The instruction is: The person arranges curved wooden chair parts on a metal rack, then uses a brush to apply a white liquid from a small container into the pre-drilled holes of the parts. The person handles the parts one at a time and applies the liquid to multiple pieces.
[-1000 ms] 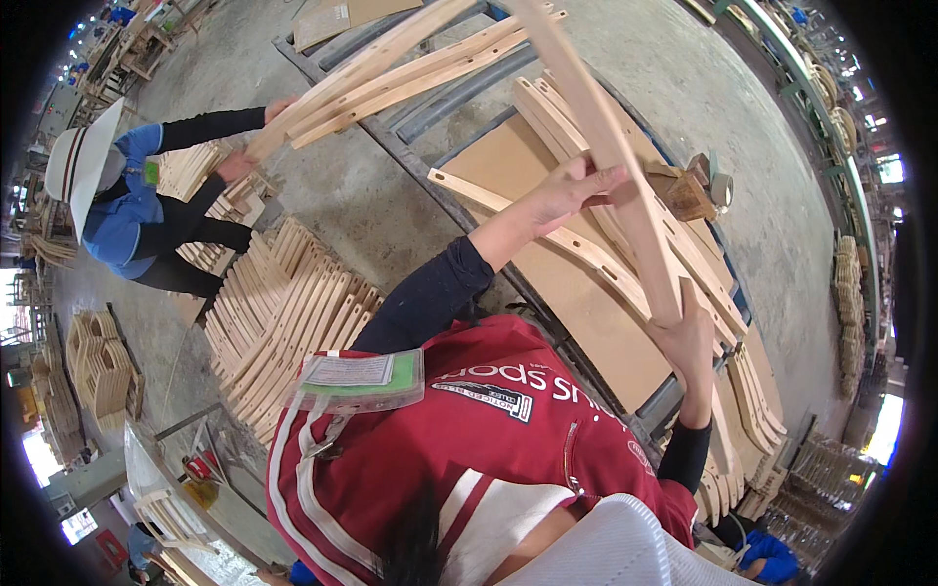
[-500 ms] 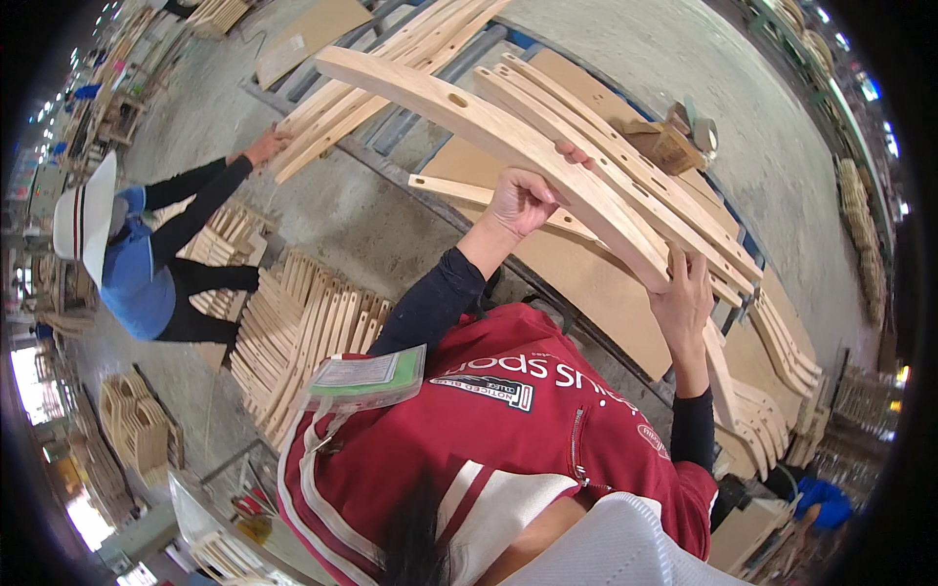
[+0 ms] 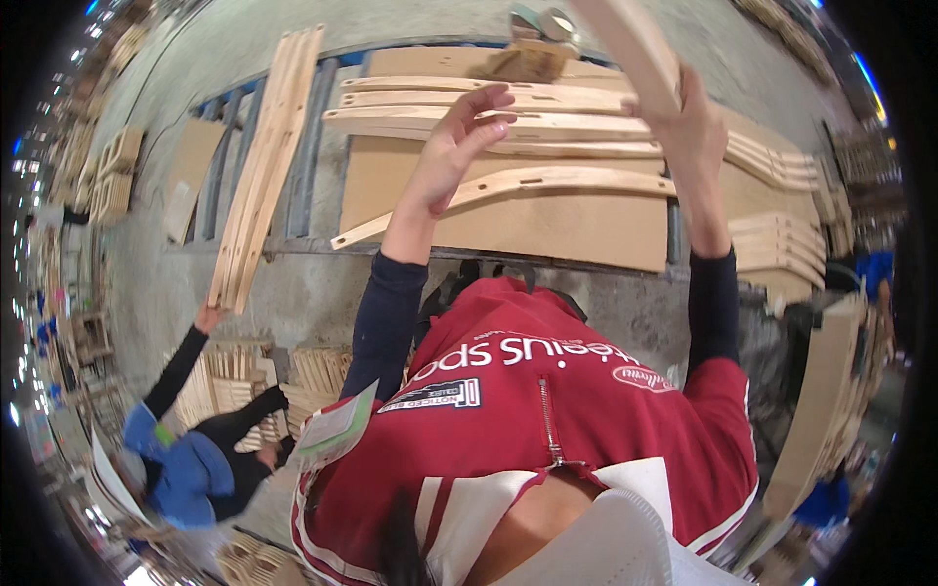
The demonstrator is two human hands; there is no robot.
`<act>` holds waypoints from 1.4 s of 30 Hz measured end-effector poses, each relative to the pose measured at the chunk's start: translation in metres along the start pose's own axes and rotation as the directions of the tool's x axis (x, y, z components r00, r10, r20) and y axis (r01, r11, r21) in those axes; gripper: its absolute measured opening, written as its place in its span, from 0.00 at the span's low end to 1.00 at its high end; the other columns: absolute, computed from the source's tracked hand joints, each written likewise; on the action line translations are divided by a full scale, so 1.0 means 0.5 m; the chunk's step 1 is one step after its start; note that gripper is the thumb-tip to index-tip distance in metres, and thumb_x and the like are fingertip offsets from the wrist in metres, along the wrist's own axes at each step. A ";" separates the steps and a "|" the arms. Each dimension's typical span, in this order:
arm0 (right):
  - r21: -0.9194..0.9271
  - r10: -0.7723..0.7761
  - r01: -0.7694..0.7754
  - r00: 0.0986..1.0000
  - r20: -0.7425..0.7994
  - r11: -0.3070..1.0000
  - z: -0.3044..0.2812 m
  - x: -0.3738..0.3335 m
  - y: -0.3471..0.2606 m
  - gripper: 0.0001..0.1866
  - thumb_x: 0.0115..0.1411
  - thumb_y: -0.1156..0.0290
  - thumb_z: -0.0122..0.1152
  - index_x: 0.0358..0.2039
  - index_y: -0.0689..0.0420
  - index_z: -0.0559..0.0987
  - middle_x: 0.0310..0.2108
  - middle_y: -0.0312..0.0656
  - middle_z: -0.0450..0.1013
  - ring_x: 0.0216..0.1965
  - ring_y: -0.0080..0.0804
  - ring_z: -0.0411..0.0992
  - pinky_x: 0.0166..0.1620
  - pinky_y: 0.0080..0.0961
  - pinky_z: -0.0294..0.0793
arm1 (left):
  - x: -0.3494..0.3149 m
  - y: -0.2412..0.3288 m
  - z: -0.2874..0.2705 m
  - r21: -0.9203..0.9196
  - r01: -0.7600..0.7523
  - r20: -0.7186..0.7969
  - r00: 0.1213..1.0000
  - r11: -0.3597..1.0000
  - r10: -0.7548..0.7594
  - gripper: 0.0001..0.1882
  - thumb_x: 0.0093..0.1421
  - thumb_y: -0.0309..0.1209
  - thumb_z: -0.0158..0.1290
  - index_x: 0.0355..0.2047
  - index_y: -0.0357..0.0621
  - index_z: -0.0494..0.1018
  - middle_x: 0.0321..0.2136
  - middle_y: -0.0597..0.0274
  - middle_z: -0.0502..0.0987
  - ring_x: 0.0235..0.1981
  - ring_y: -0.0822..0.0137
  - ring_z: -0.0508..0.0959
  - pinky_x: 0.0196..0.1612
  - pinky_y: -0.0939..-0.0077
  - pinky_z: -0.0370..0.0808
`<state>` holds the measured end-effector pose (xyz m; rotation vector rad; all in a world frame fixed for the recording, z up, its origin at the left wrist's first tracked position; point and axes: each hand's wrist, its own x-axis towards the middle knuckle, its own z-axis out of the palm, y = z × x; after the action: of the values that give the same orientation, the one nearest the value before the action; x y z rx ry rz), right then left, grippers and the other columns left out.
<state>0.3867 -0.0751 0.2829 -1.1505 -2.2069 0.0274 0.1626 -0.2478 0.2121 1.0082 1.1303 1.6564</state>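
My right hand [image 3: 692,137] grips the end of a curved, pale wooden slat [image 3: 630,47], which is raised and runs out of view at the top. Nothing is in my left hand [image 3: 451,146]; its fingers are half curled and apart above the table. Below that hand lies a single curved wooden slat [image 3: 557,179] with slots along it, on a brown cardboard sheet [image 3: 576,230]. Just beyond, several similar slats [image 3: 401,117] lie side by side, partly hidden by both hands.
At left, a co-worker's hand [image 3: 207,317] touches a bundle of long slats [image 3: 269,166] on the roller table [image 3: 302,195]. A tape roll [image 3: 558,27] sits by a wooden block [image 3: 528,61] at the far edge. More curved slats [image 3: 777,244] lie at right.
My left hand has come off the slat. The right hand has lifted it up and away, and the view has turned. The co-worker's bundle has swung toward the near-left side.
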 end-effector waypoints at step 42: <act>0.086 -0.154 0.128 0.836 0.527 0.988 0.624 -0.060 0.042 0.42 0.53 0.43 0.64 0.63 0.53 0.65 0.62 0.50 0.63 0.66 0.51 0.55 0.66 0.48 0.57 | 0.513 -0.325 -0.369 0.906 -0.344 0.417 0.825 0.248 -0.381 0.34 0.48 0.54 0.62 0.55 0.61 0.74 0.35 0.51 0.82 0.38 0.51 0.81 0.42 0.58 0.76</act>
<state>0.2435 -0.0024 0.0131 -1.0341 -2.7580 0.3799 -0.0514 -0.0176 0.0460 2.0918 1.7138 0.2326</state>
